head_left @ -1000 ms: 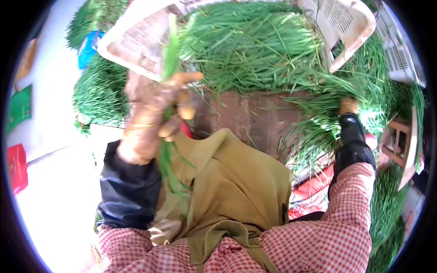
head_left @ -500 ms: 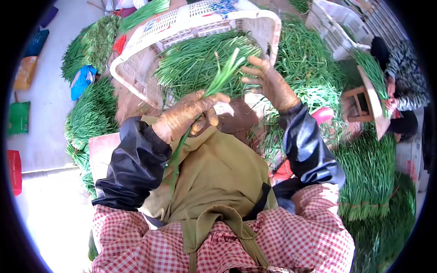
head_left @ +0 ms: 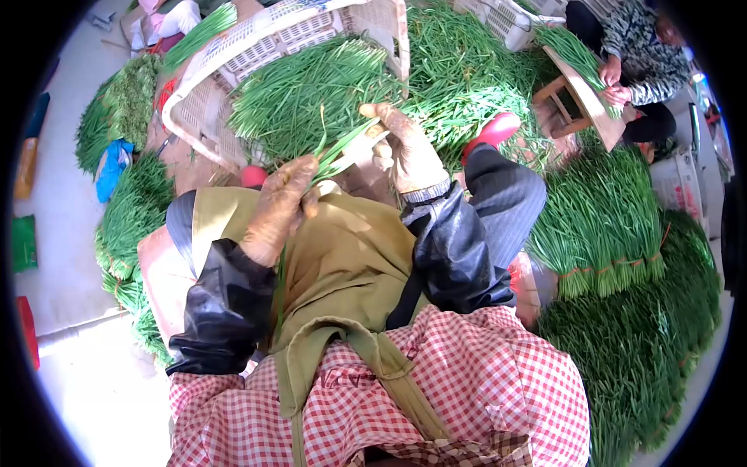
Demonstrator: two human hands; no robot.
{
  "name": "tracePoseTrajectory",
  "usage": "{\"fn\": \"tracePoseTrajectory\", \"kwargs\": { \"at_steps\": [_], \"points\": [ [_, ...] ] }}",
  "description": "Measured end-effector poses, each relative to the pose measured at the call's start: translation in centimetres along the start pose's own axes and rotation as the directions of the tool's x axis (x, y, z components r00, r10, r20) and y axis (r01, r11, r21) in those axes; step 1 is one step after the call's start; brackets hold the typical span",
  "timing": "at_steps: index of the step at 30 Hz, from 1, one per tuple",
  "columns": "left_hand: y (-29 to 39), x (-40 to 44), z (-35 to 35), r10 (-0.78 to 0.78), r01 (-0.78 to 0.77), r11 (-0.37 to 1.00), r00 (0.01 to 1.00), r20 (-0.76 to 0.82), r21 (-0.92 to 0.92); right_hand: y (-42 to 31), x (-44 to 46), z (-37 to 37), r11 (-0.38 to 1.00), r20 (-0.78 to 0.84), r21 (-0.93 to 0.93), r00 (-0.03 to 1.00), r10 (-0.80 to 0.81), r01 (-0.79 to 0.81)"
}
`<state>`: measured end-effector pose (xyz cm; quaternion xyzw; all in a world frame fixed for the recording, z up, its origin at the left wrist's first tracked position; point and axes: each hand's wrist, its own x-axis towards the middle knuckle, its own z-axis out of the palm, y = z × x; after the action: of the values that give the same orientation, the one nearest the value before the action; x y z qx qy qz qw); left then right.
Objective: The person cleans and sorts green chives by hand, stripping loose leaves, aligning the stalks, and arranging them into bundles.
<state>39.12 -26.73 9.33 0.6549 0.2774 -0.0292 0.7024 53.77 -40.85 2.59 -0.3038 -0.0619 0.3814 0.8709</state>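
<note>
My left hand (head_left: 280,201), in a stained tan glove, is closed around a small bunch of chives (head_left: 336,156). The pale stalk ends point up and to the right, and long green leaves hang below the hand over my olive apron (head_left: 350,233). My right hand (head_left: 406,148), gloved too, has its fingers curled at the pale ends of the same bunch; the exact contact is partly hidden. Beyond both hands, a white plastic crate (head_left: 204,117) lies tipped on its side, with a heap of chives (head_left: 311,89) in its opening.
Loose chives (head_left: 467,70) lie right of the crate. Tied bundles (head_left: 599,218) stand at the right, and more chives (head_left: 136,210) are at the left. A co-worker's hands (head_left: 615,82) hold chives over a small wooden stool (head_left: 580,93). A blue bag (head_left: 114,167) lies at the left.
My right hand has moved left and down to the bunch, its spread fingers now curled at the stalk ends. The view has shifted, showing more of the bundles at the right.
</note>
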Motion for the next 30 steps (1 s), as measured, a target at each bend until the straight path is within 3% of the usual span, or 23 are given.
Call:
{"fn": "tracePoseTrajectory", "kwargs": {
  "at_steps": [2, 5, 9, 13, 14, 15, 16, 18, 20, 22, 23, 24, 26, 28, 30],
  "points": [
    [-1.5, 0.1, -0.5, 0.026, -0.027, 0.999, 0.999, -0.043, -0.038, 0.7, -0.5, 0.2, 1.0, 0.056, -0.03, 0.998, 0.0, 0.002],
    [-3.5, 0.6, -1.4, 0.252, -0.255, 0.967, 0.964, -0.082, -0.02, 1.4, -0.9, 1.3, 0.987, 0.157, 0.091, 0.981, 0.114, -0.13],
    [-3.9, 0.1, -3.0, 0.204, -0.214, 0.972, 0.974, -0.099, -0.096, 2.0, -1.3, 4.1, 0.991, 0.134, 0.016, 0.982, 0.131, -0.135],
    [-5.0, 1.1, -5.3, 0.166, -0.167, 0.912, 0.985, -0.034, -0.375, 2.9, -1.1, 5.4, 0.987, 0.226, -0.15, 0.969, 0.099, -0.066],
    [-6.9, 2.8, -6.5, 0.124, -0.097, 0.868, 0.992, 0.023, -0.486, 3.1, -0.8, 5.9, 0.978, 0.274, -0.206, 0.957, 0.096, -0.039],
    [-7.7, 3.7, -6.8, 0.08, -0.017, 0.826, 0.993, 0.089, -0.563, 3.2, -1.0, 6.4, 0.962, 0.181, -0.271, 0.982, 0.057, -0.006],
    [-7.4, 3.3, -6.9, 0.087, -0.025, 0.807, 0.993, 0.076, -0.59, 2.5, -1.4, 8.2, 0.961, 0.264, -0.275, 0.958, 0.115, -0.039],
    [-5.1, 2.2, -6.7, -0.105, 0.255, 0.712, 0.96, 0.26, -0.654, 2.7, -1.1, 7.7, 0.969, 0.282, -0.236, 0.949, 0.142, -0.074],
    [-9.8, 4.8, -9.6, -0.027, 0.414, 0.676, 0.84, 0.542, -0.609, 2.1, -0.4, 6.3, 0.912, 0.221, -0.398, 0.954, 0.201, -0.1],
    [-10.2, 4.8, -9.6, 0.066, 0.569, 0.607, 0.66, 0.749, -0.555, 1.9, -0.5, 6.8, 0.858, 0.162, -0.509, 0.972, 0.168, -0.064],
    [-7.9, 3.7, -9.2, -0.004, 0.472, 0.757, 0.695, 0.719, -0.452, 1.9, -0.4, 6.5, 0.859, 0.136, -0.505, 0.975, 0.173, -0.082],
    [-6.1, 2.6, -8.5, 0.0, 0.469, 0.759, 0.694, 0.72, -0.452, 2.1, -0.4, 6.6, 0.855, 0.123, -0.511, 0.977, 0.172, -0.086],
    [-4.3, 1.6, -6.9, -0.168, 0.304, 0.861, 0.927, 0.335, -0.408, 2.1, 0.5, 5.7, 0.784, -0.055, -0.604, 0.989, 0.137, -0.142],
    [-4.2, 1.7, -7.0, -0.169, 0.302, 0.89, 0.914, 0.368, -0.343, 2.9, 1.3, 4.9, 0.736, -0.109, -0.67, 0.993, 0.035, -0.099],
    [-3.1, 0.9, -6.5, -0.073, 0.176, 0.92, 0.955, 0.287, -0.351, 3.4, 1.7, 3.9, 0.721, -0.198, -0.68, 0.98, -0.005, -0.134]
  ]
}}
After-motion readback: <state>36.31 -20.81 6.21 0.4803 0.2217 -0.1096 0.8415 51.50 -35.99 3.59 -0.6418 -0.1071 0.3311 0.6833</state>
